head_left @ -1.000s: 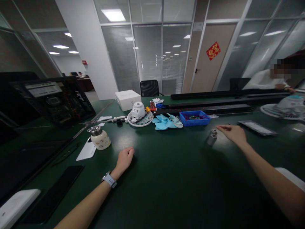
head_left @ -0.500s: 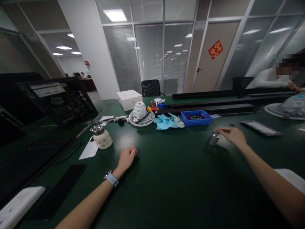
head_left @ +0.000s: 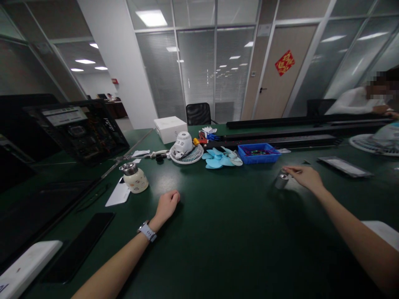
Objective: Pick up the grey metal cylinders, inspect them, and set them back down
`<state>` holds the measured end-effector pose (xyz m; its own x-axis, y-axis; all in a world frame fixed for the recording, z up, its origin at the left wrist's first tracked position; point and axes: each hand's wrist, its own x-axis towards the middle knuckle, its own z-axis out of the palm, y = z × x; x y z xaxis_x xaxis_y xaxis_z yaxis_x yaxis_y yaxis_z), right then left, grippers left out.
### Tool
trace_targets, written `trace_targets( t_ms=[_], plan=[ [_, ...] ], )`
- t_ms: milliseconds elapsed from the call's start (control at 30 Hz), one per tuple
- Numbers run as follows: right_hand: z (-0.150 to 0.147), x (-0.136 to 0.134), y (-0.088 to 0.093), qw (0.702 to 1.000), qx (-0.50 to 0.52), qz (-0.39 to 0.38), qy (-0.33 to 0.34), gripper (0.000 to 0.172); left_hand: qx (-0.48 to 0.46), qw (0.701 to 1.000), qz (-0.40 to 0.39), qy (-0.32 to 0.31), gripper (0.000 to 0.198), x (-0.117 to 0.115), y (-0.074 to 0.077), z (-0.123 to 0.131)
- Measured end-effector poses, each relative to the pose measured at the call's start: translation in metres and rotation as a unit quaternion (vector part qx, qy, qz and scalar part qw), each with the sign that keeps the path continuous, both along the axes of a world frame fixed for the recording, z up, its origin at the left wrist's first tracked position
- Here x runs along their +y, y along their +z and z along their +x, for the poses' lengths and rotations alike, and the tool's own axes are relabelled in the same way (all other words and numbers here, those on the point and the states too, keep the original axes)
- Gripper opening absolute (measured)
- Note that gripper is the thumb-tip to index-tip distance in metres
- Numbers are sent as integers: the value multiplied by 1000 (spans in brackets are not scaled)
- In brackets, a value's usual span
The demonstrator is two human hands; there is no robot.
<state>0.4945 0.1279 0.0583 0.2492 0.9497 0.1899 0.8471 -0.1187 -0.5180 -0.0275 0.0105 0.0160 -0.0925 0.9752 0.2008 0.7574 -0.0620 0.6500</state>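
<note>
My left hand (head_left: 167,204) rests on the green tabletop (head_left: 218,232), curled into a loose fist with nothing visible in it; a watch (head_left: 147,231) is on that wrist. To its upper left stands a cream bottle (head_left: 137,180) with a metal lid. My right hand (head_left: 305,177) reaches in from the right, thumb and finger pinched at the top of a small silver metal cylinder (head_left: 282,180). That cylinder is near the tabletop; whether its base touches is unclear. Beyond it sits a blue tray (head_left: 259,159) with small coloured parts inside.
Light-blue fan blades (head_left: 216,158), a white fan part (head_left: 183,147) and a white box (head_left: 170,128) are toward the back. An opened computer case (head_left: 76,131) stands at left. A dark flat slab (head_left: 81,247) lies front left. A person (head_left: 355,101) sits at far right.
The view has shifted very slightly, moving everything a little to the right. Both hands keep nearly the same pose, with the right fingers still at the cylinder.
</note>
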Motion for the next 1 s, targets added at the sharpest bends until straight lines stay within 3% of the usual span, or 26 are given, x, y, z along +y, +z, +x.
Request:
trace_targets(
  t_ms=[167, 333, 433, 533, 633, 767, 867, 1000],
  plan=[
    [-13, -22, -2, 994, -42, 95, -46, 60, 3, 1000, 5, -1, 28, 0, -1, 0],
    [-28, -43, -13, 988, -143, 35, -36, 71, 6, 1000, 7, -2, 29, 0, 1, 1],
    [-30, -44, -21, 981, -192, 16, -23, 65, 5, 1000, 7, -1, 29, -1, 2, 1],
    [-43, -46, -26, 981, -184, 62, 5, 58, 5, 1000, 6, -1, 29, -1, 2, 2],
    [-85, -55, -25, 974, -140, 118, 134, 52, 12, 1000, 6, -1, 29, 0, 2, 2],
    [-175, -68, -18, 936, -77, 127, 320, 49, 19, 1000, 11, -1, 28, 0, 0, 2],
    [-233, -71, -13, 918, -29, 105, 381, 48, 14, 1000, 9, -4, 29, 0, -1, 0],
    [-266, -70, -18, 908, -5, 104, 407, 47, 17, 999, 37, -11, 31, -1, 2, 3]
  ],
)
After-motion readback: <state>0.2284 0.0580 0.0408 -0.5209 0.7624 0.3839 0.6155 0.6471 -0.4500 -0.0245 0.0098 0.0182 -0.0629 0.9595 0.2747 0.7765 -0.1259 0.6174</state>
